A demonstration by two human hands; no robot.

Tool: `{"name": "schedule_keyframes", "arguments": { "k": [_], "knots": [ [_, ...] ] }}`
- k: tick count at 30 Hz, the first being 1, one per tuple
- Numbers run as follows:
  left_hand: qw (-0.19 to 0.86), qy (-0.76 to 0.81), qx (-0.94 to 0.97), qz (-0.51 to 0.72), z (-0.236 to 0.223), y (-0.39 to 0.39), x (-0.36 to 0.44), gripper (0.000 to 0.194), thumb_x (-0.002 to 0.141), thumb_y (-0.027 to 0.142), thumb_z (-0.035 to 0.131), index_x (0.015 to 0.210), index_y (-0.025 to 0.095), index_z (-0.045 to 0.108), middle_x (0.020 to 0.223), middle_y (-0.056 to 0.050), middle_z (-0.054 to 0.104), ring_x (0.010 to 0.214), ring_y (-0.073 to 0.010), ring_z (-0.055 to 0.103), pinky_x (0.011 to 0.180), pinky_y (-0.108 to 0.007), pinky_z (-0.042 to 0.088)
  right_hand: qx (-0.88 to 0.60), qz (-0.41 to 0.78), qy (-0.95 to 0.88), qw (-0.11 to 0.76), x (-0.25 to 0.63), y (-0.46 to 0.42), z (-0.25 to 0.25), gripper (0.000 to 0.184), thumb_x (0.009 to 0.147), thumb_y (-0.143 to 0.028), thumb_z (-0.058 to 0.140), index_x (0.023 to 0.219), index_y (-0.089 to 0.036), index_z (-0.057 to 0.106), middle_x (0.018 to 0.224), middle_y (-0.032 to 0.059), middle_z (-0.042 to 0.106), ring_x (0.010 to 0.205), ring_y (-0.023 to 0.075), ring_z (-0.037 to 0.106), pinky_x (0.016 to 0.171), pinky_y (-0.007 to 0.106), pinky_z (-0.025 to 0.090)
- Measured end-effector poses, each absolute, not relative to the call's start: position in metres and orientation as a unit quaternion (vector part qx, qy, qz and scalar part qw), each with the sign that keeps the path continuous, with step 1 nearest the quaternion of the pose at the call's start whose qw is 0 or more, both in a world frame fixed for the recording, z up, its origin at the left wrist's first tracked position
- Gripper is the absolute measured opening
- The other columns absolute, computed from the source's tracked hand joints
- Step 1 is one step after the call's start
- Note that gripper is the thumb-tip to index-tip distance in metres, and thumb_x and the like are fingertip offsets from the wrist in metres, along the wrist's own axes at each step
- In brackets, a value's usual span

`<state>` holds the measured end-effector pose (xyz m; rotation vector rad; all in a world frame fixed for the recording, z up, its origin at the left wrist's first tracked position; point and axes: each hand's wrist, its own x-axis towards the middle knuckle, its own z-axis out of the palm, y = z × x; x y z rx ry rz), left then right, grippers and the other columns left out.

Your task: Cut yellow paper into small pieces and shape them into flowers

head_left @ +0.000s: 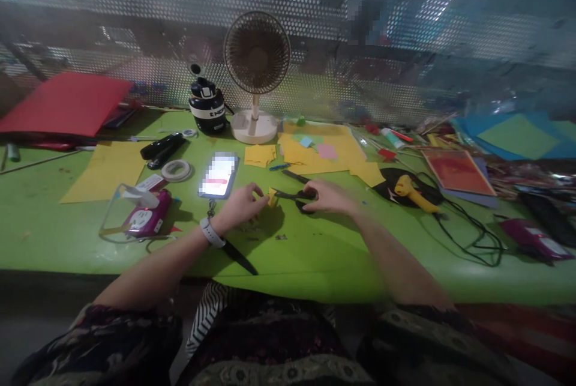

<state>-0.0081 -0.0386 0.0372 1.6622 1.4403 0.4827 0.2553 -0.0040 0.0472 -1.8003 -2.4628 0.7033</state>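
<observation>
Nearest on the green counter (315, 261), a dark narrow strip (240, 259) lies between the person and the work, beside the left wrist with its pale watch (211, 233). Just beyond, the left hand (240, 206) has its grip pinched on a small yellow paper piece (272, 197), above the counter's middle. The right hand (332, 198) has its grip closed around the handles of black scissors (291, 196), tips pointing left at the paper; whether the blades stand parted I cannot tell.

For a clean snip, the left fingertips are best held clear of the blade line, turning the paper into the scissors rather than twisting the right wrist. Short bites near the tips should suit so small a piece.

Farther back lie a phone (219, 174), a yellow stack (260, 155) and a yellow sheet (344, 140); beyond stands a fan (257, 53).
</observation>
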Motion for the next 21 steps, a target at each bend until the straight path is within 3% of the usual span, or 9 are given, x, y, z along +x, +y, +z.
{"name": "schedule_keyframes", "arguments": {
  "k": [4, 7, 10, 15, 18, 21],
  "knots": [
    [0.323, 0.594, 0.708, 0.203, 0.042, -0.035, -0.011, 0.034, 0.090, 0.044, 0.053, 0.100, 0.012, 0.058, 0.057, -0.004, 0.063, 0.047, -0.0178, 0.059, 0.044, -0.027, 0.038, -0.549, 0.230, -0.802, 0.041, 0.261, -0.002, 0.055, 0.041, 0.075, -0.047, 0.074, 0.105, -0.020, 0.069, 0.109, 0.0102, 0.067, 0.093, 0.0249, 0.064, 0.073, 0.033, 0.049],
    [0.298, 0.588, 0.717, 0.228, 0.040, -0.031, -0.012, 0.029, 0.089, 0.041, 0.053, 0.096, 0.014, 0.059, 0.057, -0.003, 0.063, 0.047, -0.0158, 0.056, 0.044, -0.025, 0.034, -0.550, 0.202, -0.806, 0.087, 0.262, 0.005, 0.061, 0.025, 0.089, -0.038, 0.061, 0.102, -0.020, 0.070, 0.109, 0.0100, 0.068, 0.091, 0.0219, 0.065, 0.077, 0.032, 0.050],
    [0.292, 0.569, 0.729, 0.244, 0.036, -0.029, -0.013, 0.025, 0.088, 0.039, 0.054, 0.092, 0.015, 0.060, 0.056, -0.002, 0.062, 0.046, -0.0144, 0.053, 0.044, -0.024, 0.032, -0.581, 0.146, -0.795, 0.097, 0.264, 0.025, 0.062, 0.023, 0.094, -0.030, 0.053, 0.106, -0.018, 0.069, 0.114, 0.0113, 0.068, 0.098, 0.0230, 0.065, 0.083, 0.033, 0.050],
    [0.295, 0.545, 0.740, 0.262, 0.028, -0.027, -0.013, 0.027, 0.089, 0.038, 0.052, 0.090, 0.014, 0.063, 0.060, -0.004, 0.065, 0.047, -0.0133, 0.053, 0.046, -0.024, 0.035, -0.597, 0.022, -0.801, 0.034, 0.267, 0.075, 0.047, 0.040, 0.097, -0.026, 0.050, 0.134, -0.012, 0.054, 0.141, 0.0184, 0.054, 0.126, 0.0285, 0.053, 0.099, 0.038, 0.044],
    [0.288, 0.529, 0.753, 0.266, 0.026, -0.028, -0.012, 0.027, 0.089, 0.037, 0.052, 0.090, 0.013, 0.064, 0.062, -0.005, 0.066, 0.048, -0.0132, 0.053, 0.047, -0.024, 0.035, -0.586, 0.019, -0.810, -0.011, 0.268, 0.094, 0.034, 0.041, 0.095, -0.030, 0.056, 0.130, -0.009, 0.057, 0.136, 0.0212, 0.058, 0.123, 0.0306, 0.056, 0.097, 0.037, 0.044],
    [0.283, 0.512, 0.763, 0.274, 0.027, -0.029, -0.011, 0.026, 0.089, 0.036, 0.051, 0.090, 0.013, 0.064, 0.063, -0.005, 0.066, 0.049, -0.0129, 0.053, 0.048, -0.024, 0.036, -0.577, 0.012, -0.816, -0.030, 0.269, 0.099, 0.024, 0.031, 0.100, -0.025, 0.044, 0.120, -0.011, 0.062, 0.126, 0.0190, 0.065, 0.115, 0.0285, 0.061, 0.093, 0.036, 0.045]
  ]
}}
